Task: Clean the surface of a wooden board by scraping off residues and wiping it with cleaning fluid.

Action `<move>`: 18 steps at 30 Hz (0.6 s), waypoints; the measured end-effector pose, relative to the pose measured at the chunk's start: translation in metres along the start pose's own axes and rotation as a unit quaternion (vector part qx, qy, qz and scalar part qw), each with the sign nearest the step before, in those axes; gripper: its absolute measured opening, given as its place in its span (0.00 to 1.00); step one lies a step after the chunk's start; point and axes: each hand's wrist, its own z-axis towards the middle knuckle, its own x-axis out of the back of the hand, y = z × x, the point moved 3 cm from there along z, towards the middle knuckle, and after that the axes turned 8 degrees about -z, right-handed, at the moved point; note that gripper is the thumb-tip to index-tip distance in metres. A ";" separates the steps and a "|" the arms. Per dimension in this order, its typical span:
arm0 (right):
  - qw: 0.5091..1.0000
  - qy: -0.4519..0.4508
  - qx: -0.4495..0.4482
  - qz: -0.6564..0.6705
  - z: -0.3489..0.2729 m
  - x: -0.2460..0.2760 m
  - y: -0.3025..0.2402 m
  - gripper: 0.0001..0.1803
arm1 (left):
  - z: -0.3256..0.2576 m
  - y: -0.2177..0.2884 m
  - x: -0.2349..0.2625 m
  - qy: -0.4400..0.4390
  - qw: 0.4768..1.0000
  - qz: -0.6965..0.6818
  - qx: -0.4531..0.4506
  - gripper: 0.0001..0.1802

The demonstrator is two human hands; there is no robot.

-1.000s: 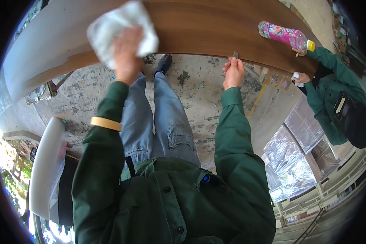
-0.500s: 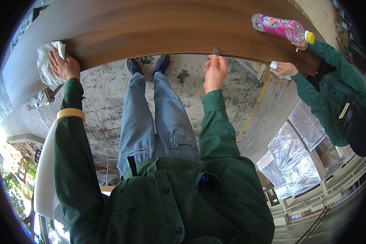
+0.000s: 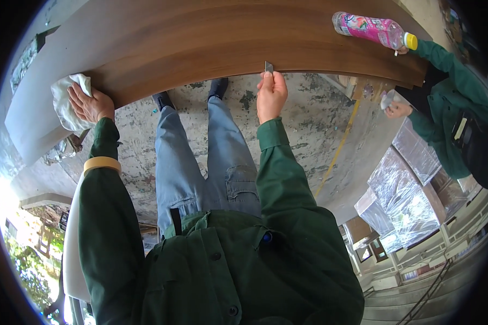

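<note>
Head view, left hand (image 3: 95,104): laid flat with the fingers spread, pressing down on the cloth rather than gripping it.
White cloth (image 3: 63,103): at the left end of the brown surface (image 3: 200,46), by its near edge, crumpled under the palm.
Right hand (image 3: 271,96): fingers pinched around a small blade, in front of the near edge.
Small blade (image 3: 268,67): grey, pointing away from the person and overlapping the edge; whether it touches the wood I cannot tell.
Bottle (image 3: 370,30): pink label, yellow cap, at the right by a co-worker's hand (image 3: 399,110) and sleeve.
Step in hand: seemingly wiping with the left, with the blade at the ready along the edge.
Next move: judged from this pose, another wiping stroke calls for even palm pressure, and edge work for a firm pinch and the blade kept clear of skin.
</note>
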 end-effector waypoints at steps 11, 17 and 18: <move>0.997 0.045 -0.031 0.059 0.021 0.021 -0.002 0.10 | 0.001 -0.001 -0.002 0.000 1.000 0.025 -0.003 0.31; 0.999 -0.010 0.024 -0.024 -0.027 -0.033 -0.004 0.11 | -0.001 -0.003 -0.003 -0.001 1.000 0.011 -0.008 0.31; 0.999 -0.045 -0.007 -0.027 -0.027 -0.031 -0.007 0.11 | 0.000 -0.006 0.001 0.001 1.000 0.015 -0.007 0.31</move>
